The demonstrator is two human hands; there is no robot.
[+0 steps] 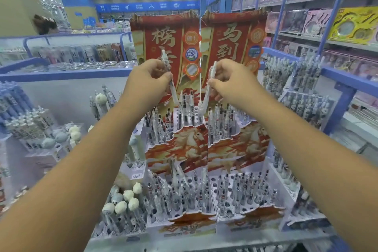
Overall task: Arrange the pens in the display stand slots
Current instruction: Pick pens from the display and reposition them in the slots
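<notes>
Overhead, one pen [170, 80] per hand (stand slots [196, 116] part-filled)

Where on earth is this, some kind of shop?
Most likely a stationery shop: tiered red-and-gold cardboard display stands hold rows of white pens, blue metal shelves carry boxed goods, and blue overhead aisle signs hang at the back.

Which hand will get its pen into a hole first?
Probably the right hand. Its pen slants down with the tip just above the top tier's slots. The left hand holds its pen higher, the tip over the red backboard, short of the slots.
</notes>
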